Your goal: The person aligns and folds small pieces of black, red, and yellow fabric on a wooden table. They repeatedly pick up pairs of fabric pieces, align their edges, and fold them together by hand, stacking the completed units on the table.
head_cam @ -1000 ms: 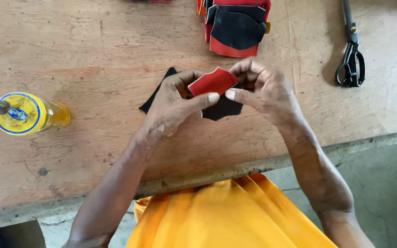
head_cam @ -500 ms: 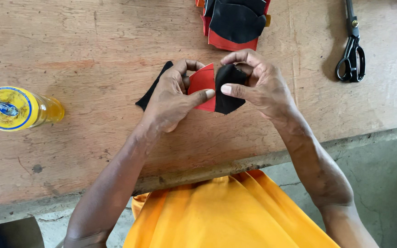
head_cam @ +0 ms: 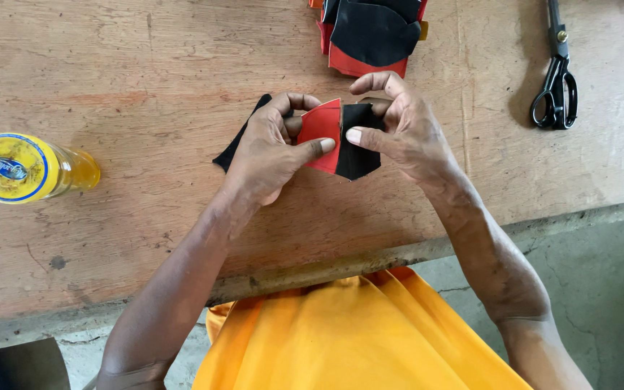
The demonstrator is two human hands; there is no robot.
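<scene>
Both hands grip joined pieces: left hand (head_cam: 272, 155) red piece (head_cam: 321, 133), right hand (head_cam: 406, 133) black piece (head_cam: 359, 144).

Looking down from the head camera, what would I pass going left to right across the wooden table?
Yellow bottle → left hand → red piece → black piece → right hand → black scissors.

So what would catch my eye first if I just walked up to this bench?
Probably the red piece and black piece held edge to edge at the centre, pinched by the left hand and right hand. Then the yellow bottle lying far left, and black scissors at top right.
</scene>
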